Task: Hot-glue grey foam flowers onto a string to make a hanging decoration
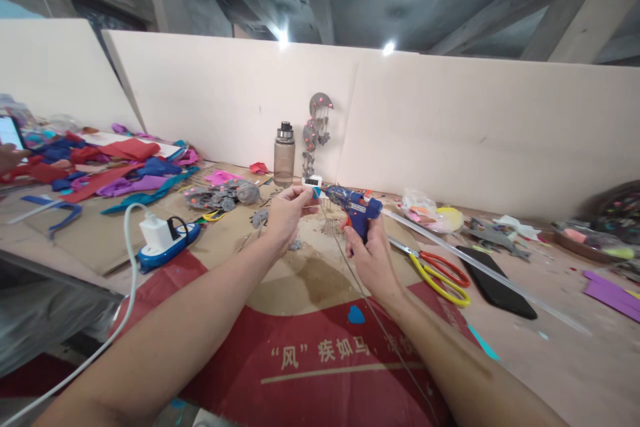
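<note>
Nearest, on red-printed cardboard (pixel 350 393): note a blue heart-shaped cutout (pixel 356 314), lying flat, apart from both hands, not yet joined to anything. Slightly farther: gripping a blue hot-glue gun (pixel 356 208) by its handle in the right hand (pixel 370 253), loaded from the rear with a long clear glue stick (pixel 480 267). Pinching a small blue piece (pixel 317 193) between thumb and fingers of the left hand (pixel 290 213), right at the nozzle. Judged to be partway through gluing, with the loose cutout left over. Beyond, to the left: grey pieces dotted with pink (pixel 215 197), lying beside a grey yarn ball (pixel 248 192). Farthest, against the white panel (pixel 425 120): a grey crescent-topped hanging ornament (pixel 320 105), judged largely assembled; no blue made out on it.

Hard to make out, again near to far: a thin grey cord (pixel 350 265), cut off below and lost near the left fingers above. Cannot tell whether squeezing the trigger. Cannot tell nozzle contact from near-contact; mostly covered by fingers, the small piece. Too blurred to follow: the ornament's lower strands, above a white digital timer (pixel 312 181).
</note>
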A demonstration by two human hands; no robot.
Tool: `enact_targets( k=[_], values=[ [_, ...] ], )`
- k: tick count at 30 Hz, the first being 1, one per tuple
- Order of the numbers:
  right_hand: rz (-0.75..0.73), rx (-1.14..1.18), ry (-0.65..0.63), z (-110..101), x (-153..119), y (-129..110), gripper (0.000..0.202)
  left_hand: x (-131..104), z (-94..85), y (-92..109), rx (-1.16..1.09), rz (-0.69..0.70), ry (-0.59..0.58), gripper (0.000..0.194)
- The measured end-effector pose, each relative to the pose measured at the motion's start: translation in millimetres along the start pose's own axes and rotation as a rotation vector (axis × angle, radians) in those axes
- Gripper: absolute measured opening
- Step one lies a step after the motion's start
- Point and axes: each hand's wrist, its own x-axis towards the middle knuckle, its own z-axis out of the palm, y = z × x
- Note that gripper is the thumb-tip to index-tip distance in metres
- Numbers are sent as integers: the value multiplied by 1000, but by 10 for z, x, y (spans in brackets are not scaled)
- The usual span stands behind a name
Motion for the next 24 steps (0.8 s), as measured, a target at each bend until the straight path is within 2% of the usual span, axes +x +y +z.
enact_targets(
  k=[18, 24],
  values=[
    [-17, 27, -10, 29, -21, -23, 34, 12, -7, -21, -3, -4, 5, 32],
    [14, 13, 23, 26, -10, -10, 35, -6, 1, 7, -7, 0, -5, 31]
  ],
)
